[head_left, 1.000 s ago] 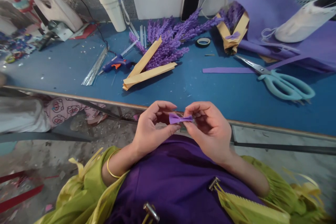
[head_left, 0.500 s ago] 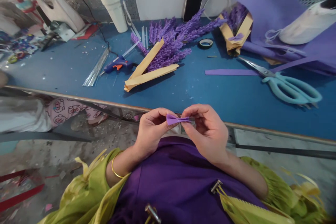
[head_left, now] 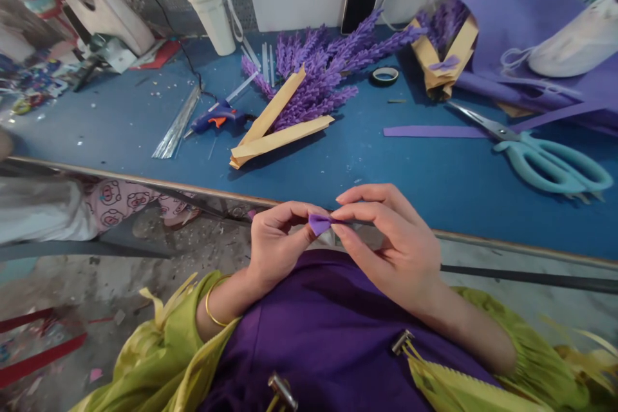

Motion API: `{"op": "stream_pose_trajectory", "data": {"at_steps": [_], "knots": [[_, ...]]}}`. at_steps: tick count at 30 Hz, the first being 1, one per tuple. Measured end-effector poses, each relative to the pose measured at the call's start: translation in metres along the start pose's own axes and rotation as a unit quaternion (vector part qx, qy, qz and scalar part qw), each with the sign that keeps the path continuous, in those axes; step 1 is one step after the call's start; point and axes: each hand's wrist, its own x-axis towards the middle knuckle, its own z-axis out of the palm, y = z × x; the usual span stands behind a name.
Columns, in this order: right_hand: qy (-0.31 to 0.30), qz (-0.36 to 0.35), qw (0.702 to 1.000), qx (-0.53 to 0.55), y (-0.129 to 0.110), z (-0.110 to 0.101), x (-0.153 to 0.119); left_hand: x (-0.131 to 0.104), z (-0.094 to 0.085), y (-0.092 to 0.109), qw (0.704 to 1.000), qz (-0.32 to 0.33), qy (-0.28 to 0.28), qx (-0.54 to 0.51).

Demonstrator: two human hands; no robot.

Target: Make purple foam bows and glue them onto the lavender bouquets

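Just in front of the table edge, a small purple bow (head_left: 319, 224) is pinched between the thumb and forefinger of my left hand (head_left: 280, 238). My right hand (head_left: 393, 241) closes its thumb and fingertips on the bow's right side, which the fingers largely hide. Beyond my hands on the table lies a bunch of purple lavender stems (head_left: 313, 80), with a folded tan paper wrap (head_left: 282, 141) angled around its lower end. To its left rests a blue glue gun (head_left: 219, 117).
Blue-handled scissors (head_left: 550, 158) and a purple strip (head_left: 434, 132) lie to the right. Behind them stands a second wrapped bouquet (head_left: 441, 58) with a small bow. A black tape roll (head_left: 384, 76), a white tumbler (head_left: 211, 13) and clear strips (head_left: 177, 125) are also on the blue table (head_left: 309, 174).
My right hand has shifted slightly right and turned, its fingers spreading more while the tips stay at the bow. The left hand keeps its pinch. The view has shifted a little.
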Motion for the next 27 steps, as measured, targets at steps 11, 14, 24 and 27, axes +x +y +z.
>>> {"op": "stream_pose_trajectory", "data": {"at_steps": [11, 14, 24, 27], "knots": [[0.006, -0.004, 1.000, 0.007, 0.001, 0.002, -0.001, -0.002, 0.000, -0.008, 0.997, 0.018, -0.013, -0.067], [0.024, -0.010, 1.000, 0.009, 0.001, 0.005, -0.002, -0.004, 0.000, -0.016, 0.996, 0.009, -0.004, -0.084], [0.039, -0.015, 0.999, -0.008, 0.003, 0.008, -0.005, -0.007, -0.001, -0.020, 0.995, -0.040, -0.011, -0.090], [0.041, -0.005, 0.999, -0.011, 0.002, 0.008, -0.005, -0.007, -0.001, -0.019, 0.995, -0.040, -0.018, -0.088]]}}
